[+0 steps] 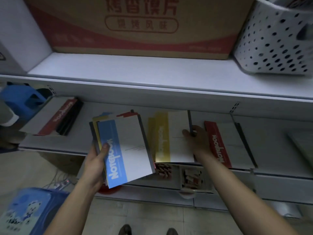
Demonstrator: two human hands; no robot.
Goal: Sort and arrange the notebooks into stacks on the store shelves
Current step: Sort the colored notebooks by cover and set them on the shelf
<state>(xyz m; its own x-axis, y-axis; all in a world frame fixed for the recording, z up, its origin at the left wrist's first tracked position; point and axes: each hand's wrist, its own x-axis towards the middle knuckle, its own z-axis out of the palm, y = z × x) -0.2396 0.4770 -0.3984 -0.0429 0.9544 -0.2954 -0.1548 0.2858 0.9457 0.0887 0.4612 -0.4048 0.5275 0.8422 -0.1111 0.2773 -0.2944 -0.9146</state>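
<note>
Notebooks (128, 150) show grey covers with blue, yellow or red bands.

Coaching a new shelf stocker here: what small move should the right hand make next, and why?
Probably let go. The right hand pinches the yellow-banded white notebook at its dark spine, and it lies flat on the shelf beside the red-banded notebook pile. The left hand holds a fanned stack topped by a blue-banded notebook, awaiting sorting.
</note>
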